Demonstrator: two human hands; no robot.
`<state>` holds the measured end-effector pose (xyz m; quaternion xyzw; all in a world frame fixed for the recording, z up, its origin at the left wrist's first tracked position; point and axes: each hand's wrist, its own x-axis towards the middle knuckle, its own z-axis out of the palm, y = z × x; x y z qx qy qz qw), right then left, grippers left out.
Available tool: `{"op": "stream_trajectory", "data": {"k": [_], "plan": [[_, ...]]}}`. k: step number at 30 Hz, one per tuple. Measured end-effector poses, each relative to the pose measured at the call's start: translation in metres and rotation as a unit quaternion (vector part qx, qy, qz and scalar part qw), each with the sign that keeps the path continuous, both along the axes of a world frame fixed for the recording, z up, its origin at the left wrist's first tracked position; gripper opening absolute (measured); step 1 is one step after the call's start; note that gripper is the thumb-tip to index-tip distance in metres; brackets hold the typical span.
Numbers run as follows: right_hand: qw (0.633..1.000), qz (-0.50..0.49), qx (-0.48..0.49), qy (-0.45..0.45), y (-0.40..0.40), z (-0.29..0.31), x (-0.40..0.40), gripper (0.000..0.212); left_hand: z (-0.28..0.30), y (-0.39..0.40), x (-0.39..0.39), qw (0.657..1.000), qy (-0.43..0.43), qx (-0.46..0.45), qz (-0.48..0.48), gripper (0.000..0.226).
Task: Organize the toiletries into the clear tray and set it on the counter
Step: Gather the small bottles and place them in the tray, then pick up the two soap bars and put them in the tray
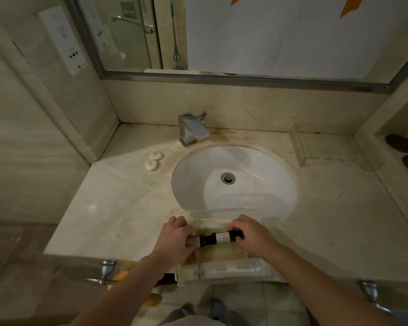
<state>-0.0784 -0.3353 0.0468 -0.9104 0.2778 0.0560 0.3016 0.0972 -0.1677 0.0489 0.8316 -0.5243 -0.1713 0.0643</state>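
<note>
At the front edge of the marble table (108, 208), just before the white sink (233, 182), both hands meet over a clear tray (224, 269) that sits partly over the table's lip. Pale tubes (222, 270) lie lengthwise in the tray. Across them rests a small dark bottle (216, 238) with a white label, lying on its side. Its left end is grasped by the left hand (174, 238), fingers curled over it, while the right hand (251, 234) pinches the opposite end from above. Farther back on the table, left of the sink, two small heart-shaped soaps (153, 160) lie close together, well apart from the tray. A square chrome faucet (192, 129) stands behind the basin, under the mirror (245, 31). Shoes show on the tiled floor (245, 295) below.
</note>
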Motion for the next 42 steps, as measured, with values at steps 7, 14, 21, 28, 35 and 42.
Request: {"op": "stream_trajectory", "data": {"k": [7, 14, 21, 28, 35, 42], "plan": [[0.999, 0.015, -0.033, -0.006, 0.001, -0.001, 0.003, 0.027, 0.002, -0.003, 0.003, 1.0, 0.025, -0.011, 0.013, 0.046], [0.997, -0.051, 0.019, -0.06, -0.015, 0.017, 0.041, 0.013, 0.023, -0.015, 0.042, 0.958, 0.113, -0.149, 0.219, 0.023], [0.993, -0.041, 0.065, -0.084, -0.029, 0.03, 0.126, 0.011, 0.04, -0.04, 0.114, 0.875, 0.158, -0.173, 0.423, 0.023], [0.993, -0.035, 0.089, -0.065, -0.047, 0.028, 0.228, 0.017, 0.034, -0.069, 0.177, 0.811, 0.19, -0.189, 0.52, 0.031], [0.995, 0.001, 0.083, -0.05, -0.051, 0.004, 0.306, 0.04, 0.006, -0.086, 0.213, 0.817, 0.188, -0.175, 0.516, 0.038], [0.996, 0.078, 0.011, -0.052, -0.052, -0.021, 0.349, 0.062, -0.015, -0.101, 0.224, 0.845, 0.182, -0.132, 0.485, 0.057]]}}
